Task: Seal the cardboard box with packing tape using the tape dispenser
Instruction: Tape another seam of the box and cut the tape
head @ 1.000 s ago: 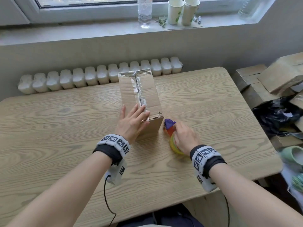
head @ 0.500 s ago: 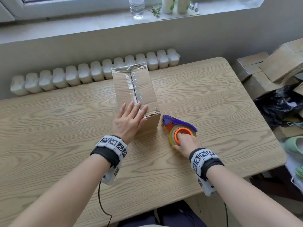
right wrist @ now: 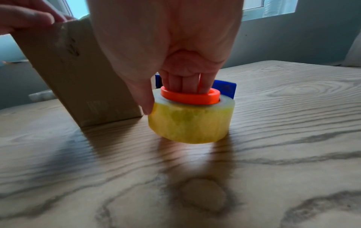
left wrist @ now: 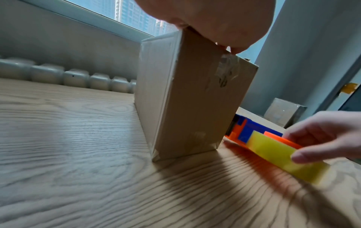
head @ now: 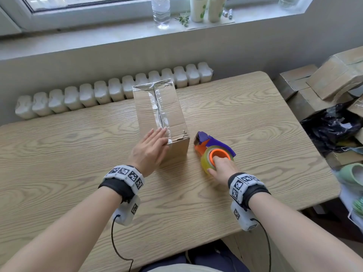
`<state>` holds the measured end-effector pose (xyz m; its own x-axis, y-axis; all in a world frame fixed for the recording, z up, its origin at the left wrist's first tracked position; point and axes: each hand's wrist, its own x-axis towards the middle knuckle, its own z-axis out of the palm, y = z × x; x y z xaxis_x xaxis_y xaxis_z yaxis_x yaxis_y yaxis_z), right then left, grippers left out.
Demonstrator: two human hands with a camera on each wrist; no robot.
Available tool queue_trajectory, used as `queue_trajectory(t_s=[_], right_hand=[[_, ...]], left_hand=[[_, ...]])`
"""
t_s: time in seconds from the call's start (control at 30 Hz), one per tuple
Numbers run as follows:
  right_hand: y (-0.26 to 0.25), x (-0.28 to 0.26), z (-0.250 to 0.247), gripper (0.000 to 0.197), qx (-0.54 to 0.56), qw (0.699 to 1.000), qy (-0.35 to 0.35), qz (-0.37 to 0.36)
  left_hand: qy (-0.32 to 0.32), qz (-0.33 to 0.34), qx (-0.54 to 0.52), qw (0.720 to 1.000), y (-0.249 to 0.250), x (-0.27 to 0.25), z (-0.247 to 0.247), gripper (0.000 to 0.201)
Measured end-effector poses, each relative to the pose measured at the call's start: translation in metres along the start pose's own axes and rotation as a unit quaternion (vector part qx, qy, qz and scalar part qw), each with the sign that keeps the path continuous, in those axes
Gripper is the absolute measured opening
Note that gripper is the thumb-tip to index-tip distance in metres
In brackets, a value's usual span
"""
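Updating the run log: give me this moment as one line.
left hand: flat on box | right hand: fingers in tape dispenser core | top seam taped

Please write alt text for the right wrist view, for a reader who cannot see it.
The right hand holds a tape dispenser on a wooden table, fingers inside the orange core, thumb on the yellow roll. Left of it stands a cardboard box, the left hand touching its top.

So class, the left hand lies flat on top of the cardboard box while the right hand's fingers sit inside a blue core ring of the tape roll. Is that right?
Not quite: the core ring is orange, as the right wrist view shows. The left hand does lie flat on the cardboard box, and the right hand's fingers sit inside it.
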<state>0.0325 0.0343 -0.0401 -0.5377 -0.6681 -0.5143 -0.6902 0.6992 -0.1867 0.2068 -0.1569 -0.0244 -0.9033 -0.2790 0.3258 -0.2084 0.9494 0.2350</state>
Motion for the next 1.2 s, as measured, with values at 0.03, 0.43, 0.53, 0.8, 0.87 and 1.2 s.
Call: queue_trajectory(t_s=[0.03, 0.43, 0.53, 0.8, 0.87, 1.2], right_hand=[[0.000, 0.000, -0.003, 0.028, 0.017, 1.000, 0.006, 0.002], [0.012, 0.002, -0.059, 0.022, 0.182, 0.979, 0.088, 0.006], [0.009, 0.004, -0.076, 0.028, 0.251, 0.960, 0.122, 0.009], [0.001, -0.011, -0.131, 0.037, 0.333, 0.917, 0.216, -0.027], [-0.003, -0.013, -0.143, 0.042, 0.338, 0.912, 0.226, -0.059], [-0.051, -0.012, -0.179, 0.035, 0.229, 0.937, 0.177, -0.196]], left_hand=[[0.002, 0.013, 0.007, 1.000, -0.001, -0.001, 0.001, 0.022], [0.011, -0.006, 0.029, 1.000, 0.007, 0.013, -0.006, 0.034], [-0.001, -0.003, 0.052, 0.999, 0.005, 0.013, 0.000, 0.021], [-0.071, -0.035, 0.018, 0.997, 0.011, 0.022, -0.010, 0.037], [-0.074, -0.083, -0.040, 0.993, 0.015, 0.022, -0.022, 0.050], [0.002, -0.112, -0.124, 0.986, 0.029, 0.080, -0.095, 0.040]])
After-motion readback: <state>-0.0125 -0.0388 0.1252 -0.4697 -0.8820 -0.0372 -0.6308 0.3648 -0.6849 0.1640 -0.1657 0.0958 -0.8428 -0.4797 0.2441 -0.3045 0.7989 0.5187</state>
